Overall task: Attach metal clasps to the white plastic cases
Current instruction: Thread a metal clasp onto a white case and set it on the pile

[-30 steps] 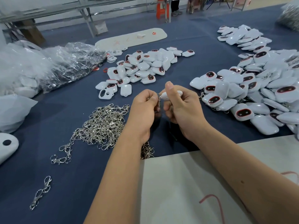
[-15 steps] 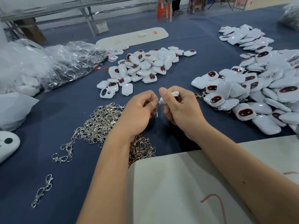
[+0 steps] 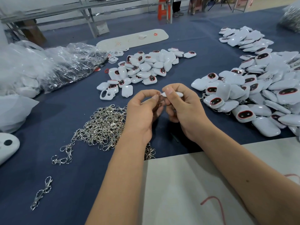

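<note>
Head view — 1 white case [image 3: 174, 94] pinched edge-on in right hand [image 3: 183, 108] above the table [image 3: 68, 176]; left hand [image 3: 142, 109] pinches 1 metal clasp [image 3: 159, 101] at its corner loop. Case likely light, rigid, slick — best gripped by its flat faces; clasp small, stiff

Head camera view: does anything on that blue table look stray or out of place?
Mostly orderly heaps. One linked pair of silver metal clasps lies alone on the blue cloth table, apart from the main clasp pile.

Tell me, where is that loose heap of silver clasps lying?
The heap of clasps lies on the blue tablecloth, just left of the left hand and nearer the person than the middle pile of white cases.
</note>
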`<state>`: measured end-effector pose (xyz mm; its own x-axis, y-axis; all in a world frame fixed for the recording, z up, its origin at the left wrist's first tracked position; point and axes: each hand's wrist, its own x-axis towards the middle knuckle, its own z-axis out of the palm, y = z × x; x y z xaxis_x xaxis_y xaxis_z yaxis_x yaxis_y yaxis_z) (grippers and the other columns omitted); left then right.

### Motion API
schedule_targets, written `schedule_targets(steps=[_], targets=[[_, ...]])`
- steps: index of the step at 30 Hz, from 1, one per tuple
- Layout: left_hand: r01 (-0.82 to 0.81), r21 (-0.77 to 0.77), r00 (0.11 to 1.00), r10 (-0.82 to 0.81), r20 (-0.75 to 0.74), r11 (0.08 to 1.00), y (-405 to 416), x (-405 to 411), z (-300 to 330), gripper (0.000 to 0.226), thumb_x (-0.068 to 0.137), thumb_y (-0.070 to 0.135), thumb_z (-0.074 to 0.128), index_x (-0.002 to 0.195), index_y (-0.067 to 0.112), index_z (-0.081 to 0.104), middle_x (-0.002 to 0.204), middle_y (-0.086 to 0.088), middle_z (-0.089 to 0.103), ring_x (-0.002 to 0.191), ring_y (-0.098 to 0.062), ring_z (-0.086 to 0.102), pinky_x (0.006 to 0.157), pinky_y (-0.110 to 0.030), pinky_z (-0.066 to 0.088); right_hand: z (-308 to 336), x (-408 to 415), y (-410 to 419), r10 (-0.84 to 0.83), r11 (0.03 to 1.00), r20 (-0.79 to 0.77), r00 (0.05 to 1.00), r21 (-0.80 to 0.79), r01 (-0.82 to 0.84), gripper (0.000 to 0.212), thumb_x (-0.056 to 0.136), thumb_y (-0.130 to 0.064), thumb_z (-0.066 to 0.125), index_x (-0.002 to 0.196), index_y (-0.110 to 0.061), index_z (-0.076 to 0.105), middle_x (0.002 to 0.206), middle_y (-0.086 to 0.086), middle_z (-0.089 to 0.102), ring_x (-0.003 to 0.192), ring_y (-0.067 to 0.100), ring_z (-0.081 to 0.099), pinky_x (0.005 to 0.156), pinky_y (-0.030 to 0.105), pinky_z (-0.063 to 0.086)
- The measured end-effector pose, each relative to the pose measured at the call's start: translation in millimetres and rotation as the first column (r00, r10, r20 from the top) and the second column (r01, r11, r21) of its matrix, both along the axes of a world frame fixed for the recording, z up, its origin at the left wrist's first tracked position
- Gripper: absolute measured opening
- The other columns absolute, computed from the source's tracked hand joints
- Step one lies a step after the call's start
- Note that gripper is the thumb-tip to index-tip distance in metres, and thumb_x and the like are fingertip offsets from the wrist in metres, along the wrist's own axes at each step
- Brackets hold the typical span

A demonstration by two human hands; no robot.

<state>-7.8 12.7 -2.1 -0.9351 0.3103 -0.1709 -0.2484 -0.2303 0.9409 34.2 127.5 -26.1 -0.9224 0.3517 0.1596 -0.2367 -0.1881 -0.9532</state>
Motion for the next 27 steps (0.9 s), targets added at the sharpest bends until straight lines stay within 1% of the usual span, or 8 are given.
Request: schedule_targets(steps=[3,5,11,14,19,22,24,27], targets=[[-0.094,-0.004,0.995,0.094,-0.015,0.996,2,1,-1,0.018,0.094,-0.003,0.065,0.088,0.013,0.07,0.084,-0.01,0.071,0.073,-0.014,0.068,0.065,-0.02,0.054,-1,1,1,0.022,0.999,0.003,1.0,0.038,-0.022,0.009,0.103,-0.021,0.064,0.097,-0.015,0.064,0.058,-0.009,0.053,0.049,0.013,0.037,0.041,0.022,0.03],[-0.154,-0.015,0.988,0.154,-0.033,0.988,2,0,-2,0.018,0.091,-0.006,0.068,0.086,0.011,0.07,0.077,-0.008,0.07,0.066,-0.011,0.064,0.066,-0.021,0.053,-2,1,3,0.048,0.998,0.014,0.999,0.034,-0.049,0.006,0.098,-0.018,0.072,0.101,-0.015,0.067,0.06,-0.006,0.052,0.05,0.014,0.038,0.042,0.023,0.032],[-0.187,-0.039,0.976,0.182,-0.119,0.982,-1,-4,-3,0.019,0.089,-0.006,0.07,0.082,0.012,0.072,0.068,0.0,0.069,0.062,-0.008,0.062,0.066,-0.02,0.052,-4,0,8,0.147,0.979,0.01,0.989,-0.145,-0.144,0.024,0.089,-0.01,0.073,0.112,-0.007,0.069,0.07,0.002,0.058,0.057,0.012,0.049,0.047,0.022,0.039],[-0.215,-0.145,0.95,0.173,-0.259,0.966,-1,-6,-5,0.023,0.088,-0.006,0.07,0.08,0.016,0.072,0.065,0.001,0.068,0.063,-0.009,0.062,0.066,-0.022,0.052,-5,-1,9,0.144,0.975,0.011,0.99,-0.175,-0.139,0.026,0.084,-0.013,0.071,0.109,-0.008,0.07,0.069,0.004,0.057,0.057,0.013,0.049,0.048,0.022,0.04],[-0.304,-0.367,0.831,0.056,-0.553,0.879,-7,-13,-10,0.028,0.088,-0.001,0.071,0.076,0.024,0.07,0.076,-0.002,0.072,0.077,-0.024,0.07,0.079,-0.042,0.059,-6,0,7,0.113,0.982,0.005,0.994,-0.155,-0.111,0.022,0.087,-0.009,0.07,0.109,-0.006,0.069,0.068,0.006,0.055,0.056,0.013,0.049,0.048,0.022,0.039],[-0.332,-0.442,0.742,-0.059,-0.668,0.833,-10,-14,-12,0.03,0.087,-0.004,0.069,0.076,0.025,0.07,0.076,0.011,0.07,0.075,-0.008,0.066,0.074,-0.025,0.055,-5,1,7,0.1,0.985,0.019,0.995,-0.143,-0.096,0.016,0.094,-0.001,0.067,0.109,-0.004,0.068,0.069,0.007,0.055,0.056,0.013,0.05,0.048,0.023,0.039],[-0.361,-0.5,0.668,-0.156,-0.727,0.787,-12,-14,-12,0.028,0.085,-0.007,0.066,0.077,0.02,0.07,0.076,0.011,0.068,0.074,-0.007,0.062,0.067,-0.014,0.048,-4,1,6,0.086,0.99,0.039,0.995,-0.115,-0.081,0.013,0.097,0.001,0.065,0.109,-0.003,0.067,0.068,0.008,0.055,0.055,0.013,0.05,0.047,0.023,0.039],[-0.378,-0.555,0.64,-0.224,-0.735,0.741,-14,-14,-10,0.03,0.086,-0.005,0.066,0.078,0.023,0.07,0.078,0.009,0.068,0.075,-0.007,0.062,0.068,-0.014,0.046,-4,1,4,0.051,0.997,0.065,0.997,-0.061,-0.047,0.012,0.099,0.0,0.063,0.11,-0.002,0.065,0.068,0.008,0.055,0.056,0.015,0.05,0.048,0.025,0.04]])
